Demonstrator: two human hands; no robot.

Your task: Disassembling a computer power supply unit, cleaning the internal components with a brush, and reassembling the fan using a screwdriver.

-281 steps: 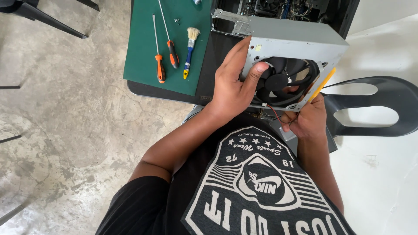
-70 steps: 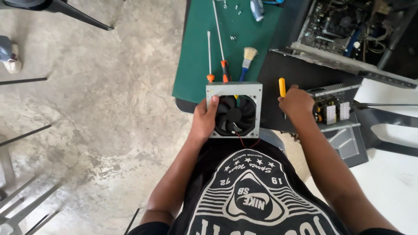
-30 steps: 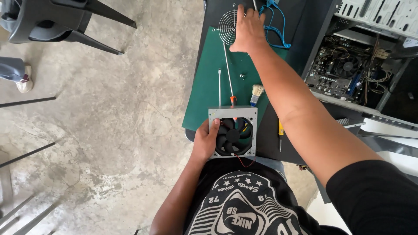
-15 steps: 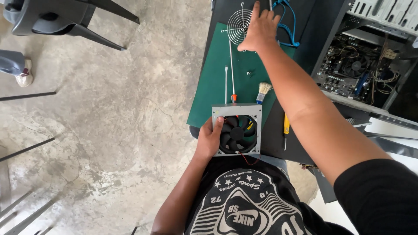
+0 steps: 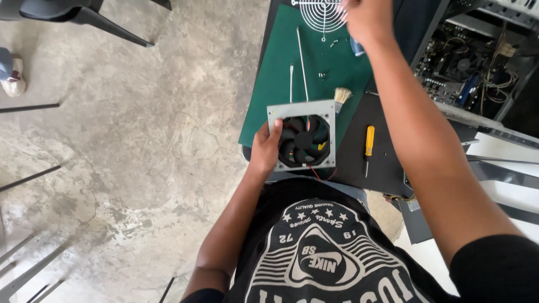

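My left hand [image 5: 266, 149] grips the left edge of a grey metal plate carrying a black fan [image 5: 304, 138], held upright over my lap at the table's near edge. My right arm stretches out to the far end of the green mat [image 5: 278, 90]. My right hand [image 5: 365, 18] is there, just right of a round wire fan grille [image 5: 321, 13]. Its fingers are curled and blurred, and I cannot tell whether they hold anything. A small bluish item [image 5: 356, 48] lies just under that hand.
Two long screwdrivers [image 5: 301, 56], small screws [image 5: 323, 74] and a brush [image 5: 341, 95] lie on the mat. A yellow-handled screwdriver [image 5: 368, 143] rests on the black table. An open computer case [image 5: 463, 70] stands at right. Chair legs and a shoe [image 5: 12, 76] are on the concrete floor.
My right hand has shifted slightly right, off the wire grille's edge. The view has drifted so the grille sits at the top edge. The fan plate stays in my left hand.
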